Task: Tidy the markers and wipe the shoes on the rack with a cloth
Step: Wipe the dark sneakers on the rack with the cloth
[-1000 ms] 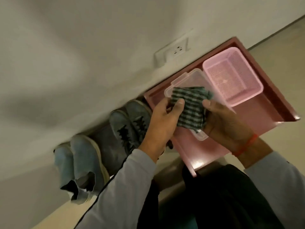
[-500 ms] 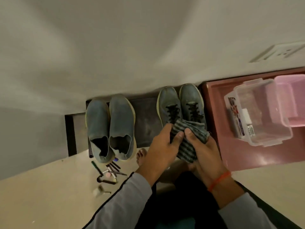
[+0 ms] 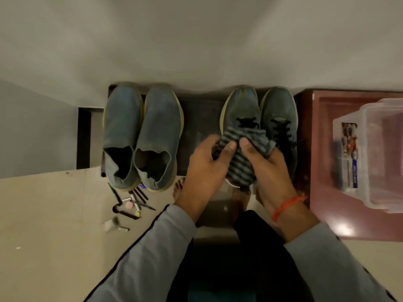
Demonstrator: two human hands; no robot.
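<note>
I see a clear plastic box (image 3: 375,153) with a printed label on its side, sitting on a reddish tabletop (image 3: 322,205) at right. A bare foot (image 3: 178,189) rests on the beige floor (image 3: 48,236).

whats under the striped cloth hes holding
Below the striped cloth, held by the left hand and right hand, sits the left lace-up shoe. Its toe and upper laces show; its rear is covered.

Probably a home entryway: worn shoes (image 3: 144,136) on a low rack (image 3: 200,125) against a plain wall (image 3: 196,40).
</note>
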